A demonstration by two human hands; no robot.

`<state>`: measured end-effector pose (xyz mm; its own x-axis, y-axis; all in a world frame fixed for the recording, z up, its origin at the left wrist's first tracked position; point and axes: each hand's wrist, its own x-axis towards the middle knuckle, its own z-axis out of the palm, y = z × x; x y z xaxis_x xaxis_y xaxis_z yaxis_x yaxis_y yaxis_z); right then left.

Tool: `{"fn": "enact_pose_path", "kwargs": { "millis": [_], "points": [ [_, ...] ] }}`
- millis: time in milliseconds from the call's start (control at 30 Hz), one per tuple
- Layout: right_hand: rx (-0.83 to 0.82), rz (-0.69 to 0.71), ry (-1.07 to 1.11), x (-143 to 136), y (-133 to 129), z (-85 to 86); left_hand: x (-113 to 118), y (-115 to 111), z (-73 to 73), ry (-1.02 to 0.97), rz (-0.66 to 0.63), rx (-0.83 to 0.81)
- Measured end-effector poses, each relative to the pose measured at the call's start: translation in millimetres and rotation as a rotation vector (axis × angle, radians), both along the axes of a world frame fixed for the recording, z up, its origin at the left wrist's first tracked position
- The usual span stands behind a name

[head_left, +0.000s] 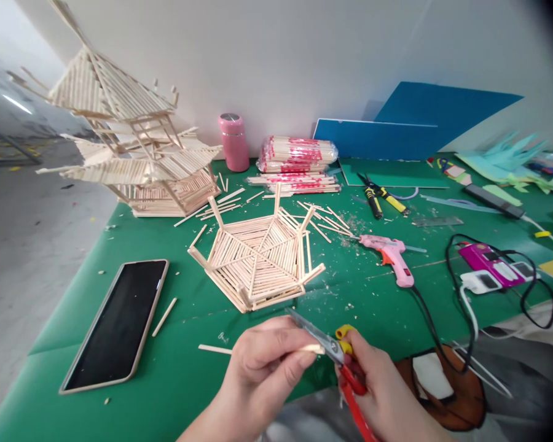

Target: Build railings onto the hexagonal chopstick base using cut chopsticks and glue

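Note:
My left hand [270,359] pinches a thin wooden stick [314,348] between thumb and forefinger, its end pointing toward the blades. Another stick end [214,349] shows to the left of that hand; whether it is the same stick is hidden. In my right hand [373,377] is a pair of scissors [322,337] with red and yellow handles, the blades right beside the held stick. Just beyond both hands lies a hexagonal frame [258,255] of wooden sticks, with short posts rising at its corners.
A tiered stick pagoda [142,166] stands back left, a phone [117,325] in front. Behind are a pink flask [234,144] and bagged sticks [297,153]. Pliers [380,196], a pink glue gun [391,252] and a purple power strip [491,264] with cables lie right.

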<state>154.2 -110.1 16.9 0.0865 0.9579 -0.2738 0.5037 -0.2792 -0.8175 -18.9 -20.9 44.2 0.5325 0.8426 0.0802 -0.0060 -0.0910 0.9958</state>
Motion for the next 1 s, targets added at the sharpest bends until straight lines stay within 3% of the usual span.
{"fn": "enact_pose_path", "kwargs": {
  "millis": [133,267,467,700,800,1000],
  "points": [
    [0.018,-0.153,0.09,3,0,-2.4,3,-2,-12.2,-0.086,0.081,-0.353],
    [0.035,-0.134,0.061,5,0,-0.7,4,-5,-24.4,-0.185,0.081,-0.582],
    [-0.011,-0.081,0.011,5,-2,1.0,6,-5,-26.7,-0.199,0.089,-0.661],
    [-0.019,0.046,-0.107,10,1,11.5,6,-2,-21.2,-0.172,0.039,-0.559],
    [-0.015,-0.024,-0.039,10,3,7.5,7,-2,-15.5,-0.164,0.022,-0.551],
    [0.079,-0.282,0.276,0,17,9.4,20,-4,-10.3,-0.22,0.114,-0.846]
  ]
}}
